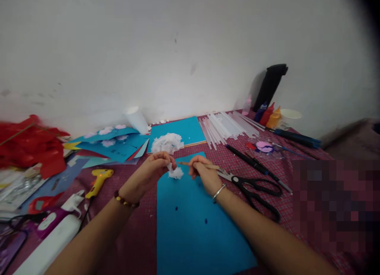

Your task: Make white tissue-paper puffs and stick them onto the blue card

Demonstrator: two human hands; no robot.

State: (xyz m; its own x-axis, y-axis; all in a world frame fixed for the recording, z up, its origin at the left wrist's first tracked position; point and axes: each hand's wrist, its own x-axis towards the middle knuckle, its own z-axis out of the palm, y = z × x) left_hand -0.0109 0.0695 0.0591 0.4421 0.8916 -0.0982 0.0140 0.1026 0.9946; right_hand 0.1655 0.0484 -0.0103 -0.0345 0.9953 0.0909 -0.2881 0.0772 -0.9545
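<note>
My left hand (158, 168) pinches a small piece of white tissue paper (170, 167) above the top of a blue sheet (190, 235). Just below these fingers, a little white tissue tuft (177, 173) sits on the sheet. Closed around a thin wooden stick (213, 167), my right hand (204, 172) points its tip left, close to the left fingertips. Whether the stick is a brush or a pencil is unclear. Two small dark spots mark the sheet lower down. Behind my hands, a heap of white tissue pieces (168, 143) lies on another blue sheet (190, 128).
Black-handled scissors (252, 188) lie right of my right hand, near dark pens (246, 159). White sticks (227, 126), paint bottles (267, 115) and a paint blob (263, 147) are farther back. At left are a yellow glue gun (99, 182), glue bottles (55, 223) and red plastic (32, 144).
</note>
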